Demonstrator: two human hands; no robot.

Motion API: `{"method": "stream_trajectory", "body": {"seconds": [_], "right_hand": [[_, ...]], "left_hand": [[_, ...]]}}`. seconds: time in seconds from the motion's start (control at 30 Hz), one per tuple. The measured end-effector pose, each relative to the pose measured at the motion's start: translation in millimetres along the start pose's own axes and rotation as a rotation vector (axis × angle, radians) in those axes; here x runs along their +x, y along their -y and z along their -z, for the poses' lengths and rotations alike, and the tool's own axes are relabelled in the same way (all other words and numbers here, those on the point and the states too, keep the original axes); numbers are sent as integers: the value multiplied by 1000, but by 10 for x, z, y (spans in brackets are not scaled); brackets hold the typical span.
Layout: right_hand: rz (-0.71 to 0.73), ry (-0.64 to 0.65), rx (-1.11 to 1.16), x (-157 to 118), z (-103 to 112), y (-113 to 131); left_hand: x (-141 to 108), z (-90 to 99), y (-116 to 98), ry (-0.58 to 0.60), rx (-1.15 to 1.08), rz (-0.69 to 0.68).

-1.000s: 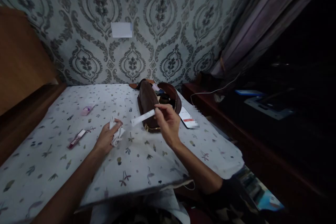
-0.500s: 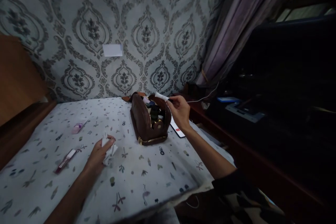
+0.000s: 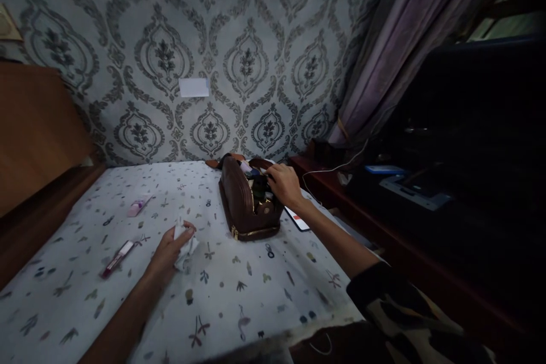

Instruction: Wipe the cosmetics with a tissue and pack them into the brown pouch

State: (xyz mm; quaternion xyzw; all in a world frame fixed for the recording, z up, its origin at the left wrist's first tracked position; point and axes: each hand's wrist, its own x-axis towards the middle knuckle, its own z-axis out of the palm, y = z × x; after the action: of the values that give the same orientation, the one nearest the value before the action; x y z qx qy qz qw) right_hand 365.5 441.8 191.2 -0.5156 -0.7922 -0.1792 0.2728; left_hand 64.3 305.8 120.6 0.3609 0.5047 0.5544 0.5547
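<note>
My left hand [image 3: 168, 247] is closed around a crumpled white wipe [image 3: 186, 256], low over the patterned sheet. At the open top of a brown cosmetic bag [image 3: 234, 196], my right hand [image 3: 285, 183] is closed, with its fingertips inside the opening. A pale end of a small white tube [image 3: 263, 170] seems to show at those fingers; the rest of it is hidden. The bag stands upright, its gold zipper undone, with a jumble of small items inside. Left of my left hand lie a dark pink lip gloss tube [image 3: 118, 259] and a small pink-and-clear packet [image 3: 140, 205].
A phone [image 3: 297, 219] with a lit screen lies right of the bag, partly behind my right forearm. A white cable [image 3: 333, 169] runs over the dark red ledge. Patterned wallpaper [image 3: 247, 62] rises behind, and a wooden panel [image 3: 38, 131] borders the left.
My right hand has lowered from above the bag's right side into its opening, taking the white tube down. My left hand keeps the wipe. The view has shifted slightly.
</note>
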Motion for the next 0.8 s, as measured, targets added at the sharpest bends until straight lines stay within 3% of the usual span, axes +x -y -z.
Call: {"method": "stream_trajectory", "body": {"seconds": [0.13,0.3,0.53,0.63,0.8], "right_hand": [[13,-29,117,-26,-37,-52],[1,-192,295,-118,-30,-63],[6,-380,459,-379,151,365],[62,-368,557,-508,163,677],[140,-209,818,-664,19,1194]], "left_hand": [[-16,-17,-33,-10,0,-6],[23,21,29,3,27,-63],[95,106,35,23,259,-306],[127,283,-64,-71,444,-411],[31,813,-206,-200,1106,-535]]}}
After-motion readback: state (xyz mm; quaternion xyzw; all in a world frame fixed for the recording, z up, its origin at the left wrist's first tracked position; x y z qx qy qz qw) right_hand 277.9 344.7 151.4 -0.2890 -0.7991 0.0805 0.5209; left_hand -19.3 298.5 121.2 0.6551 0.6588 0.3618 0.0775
